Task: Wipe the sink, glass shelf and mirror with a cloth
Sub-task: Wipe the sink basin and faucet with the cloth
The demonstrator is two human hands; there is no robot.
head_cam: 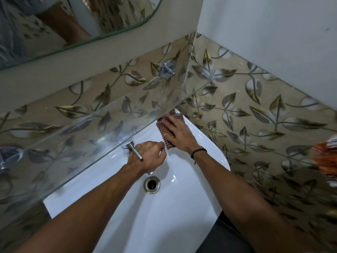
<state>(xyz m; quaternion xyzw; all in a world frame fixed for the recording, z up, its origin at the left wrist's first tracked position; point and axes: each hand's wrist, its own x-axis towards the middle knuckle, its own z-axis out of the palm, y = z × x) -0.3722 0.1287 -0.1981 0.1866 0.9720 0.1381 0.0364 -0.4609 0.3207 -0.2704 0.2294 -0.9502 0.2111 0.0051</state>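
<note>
A white sink (pixel 184 212) fills the lower middle, with a round metal drain (pixel 151 184). On the sink's far right rim lies a brown-and-white checked cloth (pixel 168 141), with my right hand (pixel 179 133) pressed flat on it, fingers spread. My left hand (pixel 149 156) curls around the chrome tap (pixel 132 148) at the back of the basin; the tap's spout is hidden beneath it. A clear glass shelf (pixel 91 128) runs above the back of the sink. The mirror (pixel 60 24) hangs at the top left.
Leaf-patterned tiles cover both walls, which meet in a corner just behind the cloth. A chrome shelf bracket (pixel 166 69) sticks out of the wall above the shelf. An orange-and-white item (pixel 326 159) is at the right edge.
</note>
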